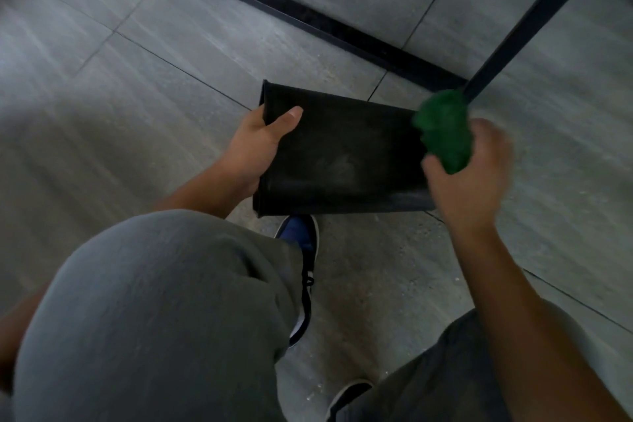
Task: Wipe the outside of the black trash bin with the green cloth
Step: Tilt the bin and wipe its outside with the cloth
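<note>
Bin (339,154) black, dusty, sideways — cloth (443,134) bunched.

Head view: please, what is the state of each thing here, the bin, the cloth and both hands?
black trash bin: tipped on its side, held off the floor, a dusty smear on its wall.
green cloth: bunched up, at the bin's right end.
left hand: gripping the bin's rim, thumb on the outer wall.
right hand: closed around the cloth, blurred.
</note>
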Tool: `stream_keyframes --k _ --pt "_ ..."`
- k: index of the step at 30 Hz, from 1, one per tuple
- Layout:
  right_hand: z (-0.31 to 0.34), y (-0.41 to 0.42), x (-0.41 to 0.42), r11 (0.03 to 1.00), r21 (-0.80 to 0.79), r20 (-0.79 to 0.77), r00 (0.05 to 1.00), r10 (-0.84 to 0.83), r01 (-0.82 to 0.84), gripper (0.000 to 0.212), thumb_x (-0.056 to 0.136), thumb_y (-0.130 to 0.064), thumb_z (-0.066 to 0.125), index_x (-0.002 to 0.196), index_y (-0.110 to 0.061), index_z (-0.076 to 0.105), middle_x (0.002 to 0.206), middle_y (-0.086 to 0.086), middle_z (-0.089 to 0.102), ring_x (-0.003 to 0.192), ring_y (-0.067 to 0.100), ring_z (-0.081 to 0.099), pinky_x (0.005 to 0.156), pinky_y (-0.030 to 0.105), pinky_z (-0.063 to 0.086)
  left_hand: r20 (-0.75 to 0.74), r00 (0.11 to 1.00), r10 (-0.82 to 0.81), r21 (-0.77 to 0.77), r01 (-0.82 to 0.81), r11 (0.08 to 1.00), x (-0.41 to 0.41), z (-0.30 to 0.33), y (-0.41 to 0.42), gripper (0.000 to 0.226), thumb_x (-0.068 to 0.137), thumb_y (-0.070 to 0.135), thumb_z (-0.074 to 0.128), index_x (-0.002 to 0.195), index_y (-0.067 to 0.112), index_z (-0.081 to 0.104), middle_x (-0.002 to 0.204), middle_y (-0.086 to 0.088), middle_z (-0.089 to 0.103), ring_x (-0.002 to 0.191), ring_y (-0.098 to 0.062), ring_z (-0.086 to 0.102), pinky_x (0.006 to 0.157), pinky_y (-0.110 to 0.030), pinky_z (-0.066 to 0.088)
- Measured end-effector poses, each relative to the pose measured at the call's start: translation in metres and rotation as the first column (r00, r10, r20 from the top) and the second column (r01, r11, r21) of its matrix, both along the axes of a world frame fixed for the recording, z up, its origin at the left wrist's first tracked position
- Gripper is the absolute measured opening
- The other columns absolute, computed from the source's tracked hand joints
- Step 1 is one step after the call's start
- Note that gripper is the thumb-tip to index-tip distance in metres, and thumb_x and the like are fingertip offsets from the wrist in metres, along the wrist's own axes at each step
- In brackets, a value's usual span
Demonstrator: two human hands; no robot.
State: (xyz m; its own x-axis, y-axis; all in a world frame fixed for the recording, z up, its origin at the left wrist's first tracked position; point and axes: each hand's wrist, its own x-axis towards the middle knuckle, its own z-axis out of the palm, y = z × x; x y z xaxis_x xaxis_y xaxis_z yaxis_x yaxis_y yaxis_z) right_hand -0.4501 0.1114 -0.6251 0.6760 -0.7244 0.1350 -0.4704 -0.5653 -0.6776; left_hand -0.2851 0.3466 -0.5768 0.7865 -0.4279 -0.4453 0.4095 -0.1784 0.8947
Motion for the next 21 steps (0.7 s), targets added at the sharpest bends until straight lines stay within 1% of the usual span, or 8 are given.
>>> stream_keyframes --k 2,4,8,12,14,16,18,21 --pt "-0.003 0.036 -0.002 0.979 0.042 -0.081 0.976 0.202 -0.199 0.065 0.093 -0.051 0.060 0.144 -0.011 0.055 0.162 0.011 0.040 0.154 0.030 0.028 0.126 0.052 0.024 0.013 1.000 -0.012 0.019 0.011 1.000 0.001 0.001 -0.002 0.015 0.106 0.031 0.060 0.116 0.024 0.070 0.106 0.002 0.082 0.099 -0.020 0.079 0.077 -0.032 0.065" --pt "-0.003 0.064 -0.004 0.957 0.043 -0.044 0.957 0.288 -0.286 0.068 0.098 -0.057 0.052 0.149 -0.012 0.053 0.168 0.006 0.033 0.158 0.024 0.020 0.129 0.051 0.016 -0.001 1.000 -0.009 0.002 0.009 1.000 -0.001 0.002 -0.005 0.015 0.106 0.026 0.060 0.115 0.020 0.070 0.104 0.000 0.083 0.098 -0.021 0.080 0.076 -0.031 0.065" --pt "0.000 0.094 0.003 0.945 -0.116 0.081 0.945 0.316 -0.306 0.059 0.093 -0.056 0.060 0.134 -0.014 0.068 0.156 0.004 0.052 0.141 0.029 0.046 0.118 0.041 0.028 -0.042 0.999 0.005 -0.036 -0.007 0.999 -0.004 0.007 -0.010 0.017 0.107 0.023 0.058 0.115 0.014 0.071 0.101 -0.004 0.083 0.096 -0.024 0.080 0.075 -0.032 0.064" --pt "-0.002 0.118 0.030 0.861 -0.305 0.095 0.886 0.453 -0.407 0.052 0.089 -0.055 0.067 0.126 -0.019 0.073 0.151 0.011 0.056 0.134 0.035 0.052 0.109 0.044 0.033 -0.110 0.993 0.047 -0.052 -0.053 0.997 -0.003 0.013 -0.015 0.037 0.109 0.038 0.052 0.117 0.007 0.070 0.100 -0.011 0.082 0.093 -0.028 0.080 0.072 -0.034 0.064" --pt "-0.009 0.099 0.043 0.919 -0.264 0.109 0.938 0.329 -0.292 0.052 0.088 -0.053 0.067 0.124 -0.016 0.073 0.143 0.015 0.059 0.130 0.037 0.054 0.107 0.042 0.034 -0.135 0.987 0.084 -0.031 -0.089 0.996 -0.001 0.011 -0.014 0.041 0.109 0.042 0.051 0.118 0.008 0.070 0.103 -0.012 0.082 0.094 -0.029 0.080 0.072 -0.036 0.065" --pt "-0.015 0.059 0.050 0.993 -0.112 0.106 0.993 0.047 -0.035 0.052 0.089 -0.050 0.067 0.126 -0.013 0.071 0.136 0.018 0.060 0.124 0.037 0.057 0.106 0.040 0.037 -0.124 0.988 0.087 0.011 -0.086 0.996 0.000 0.009 -0.013 0.038 0.108 0.045 0.051 0.117 0.014 0.071 0.102 -0.007 0.083 0.094 -0.026 0.081 0.074 -0.036 0.066" --pt "-0.016 0.024 0.052 0.978 0.055 0.064 0.977 -0.204 0.201 0.055 0.088 -0.046 0.066 0.133 -0.014 0.064 0.132 0.016 0.058 0.118 0.031 0.058 0.102 0.045 0.047 -0.098 0.992 0.082 0.059 -0.077 0.995 -0.001 0.007 -0.013 0.036 0.107 0.048 0.051 0.115 0.019 0.071 0.100 -0.001 0.083 0.092 -0.022 0.081 0.079 -0.035 0.067" --pt "-0.004 0.050 0.057 0.989 0.033 0.107 0.984 -0.145 0.142 0.056 0.089 -0.044 0.065 0.140 -0.023 0.056 0.127 0.010 0.059 0.110 0.020 0.057 0.088 0.034 0.048 -0.077 0.992 0.097 0.078 -0.091 0.993 -0.004 0.011 -0.018 0.033 0.108 0.047 0.051 0.111 0.020 0.070 0.095 0.001 0.084 0.088 -0.019 0.081 0.078 -0.035 0.066"
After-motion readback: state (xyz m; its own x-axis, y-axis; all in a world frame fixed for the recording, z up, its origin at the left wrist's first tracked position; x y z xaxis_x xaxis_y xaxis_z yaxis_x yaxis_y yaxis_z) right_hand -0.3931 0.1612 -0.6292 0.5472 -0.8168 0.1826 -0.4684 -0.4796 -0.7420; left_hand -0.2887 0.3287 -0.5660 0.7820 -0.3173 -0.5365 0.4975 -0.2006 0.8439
